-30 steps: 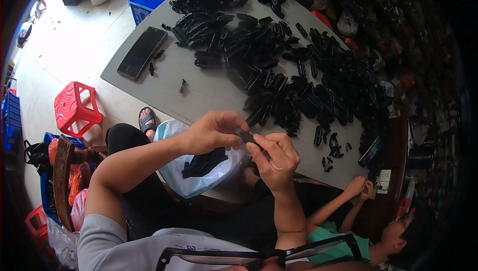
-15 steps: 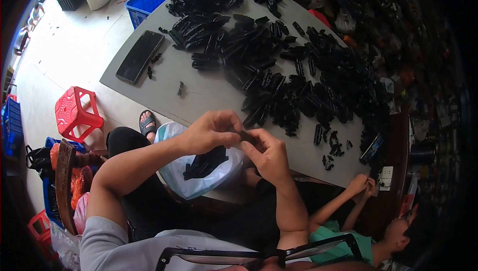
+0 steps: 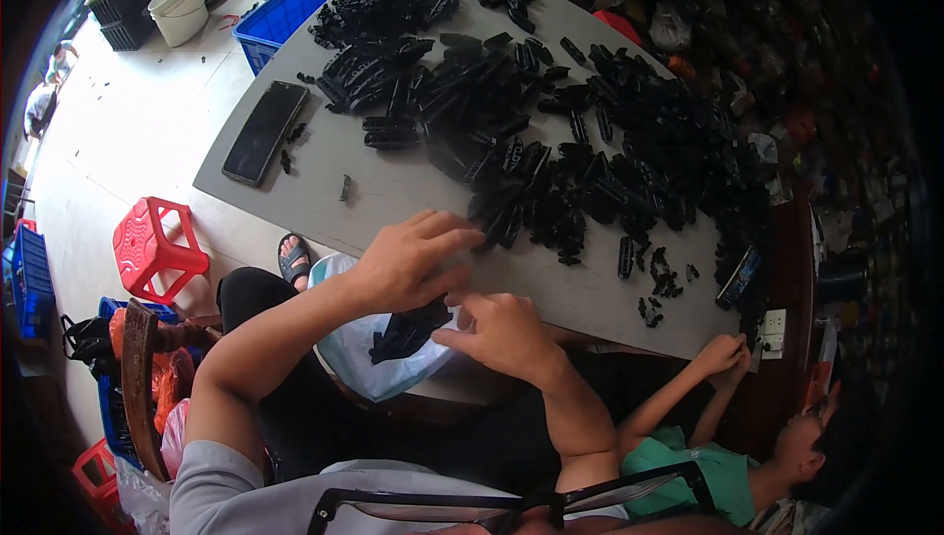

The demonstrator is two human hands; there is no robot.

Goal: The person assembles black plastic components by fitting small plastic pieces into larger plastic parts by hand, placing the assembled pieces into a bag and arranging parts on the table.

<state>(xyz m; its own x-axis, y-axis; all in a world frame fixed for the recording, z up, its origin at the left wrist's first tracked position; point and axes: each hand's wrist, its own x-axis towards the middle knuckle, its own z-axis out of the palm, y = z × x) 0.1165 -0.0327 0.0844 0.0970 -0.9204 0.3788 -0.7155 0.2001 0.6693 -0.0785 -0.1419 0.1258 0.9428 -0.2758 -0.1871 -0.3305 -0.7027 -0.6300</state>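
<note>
My left hand (image 3: 418, 258) is over the near edge of the table, its fingers stretched out beside the closest black plastic pieces (image 3: 501, 215); I see nothing held in it. Lower and to the right, my right hand (image 3: 506, 333) hovers at the rim of a white plastic bag (image 3: 356, 353), thumb and fingers apart, fingertips smeared by motion. Inside the bag, black pieces (image 3: 401, 338) lie just left of that thumb. Heaps of small black moulded parts (image 3: 639, 132) spread over the light grey table (image 3: 344, 225).
A dark smartphone (image 3: 265, 132) and a few loose bits rest on the table's left. Beyond stands a blue crate (image 3: 295, 9). A red stool (image 3: 160, 248) and a white bucket (image 3: 179, 9) are on the floor. At right, another person's hands (image 3: 726, 358) meet at the table edge.
My hands, close together around something small and dark before, have parted. The right has dropped lower toward the bag; the left's fingers have straightened toward the heap. The view has shifted slightly.
</note>
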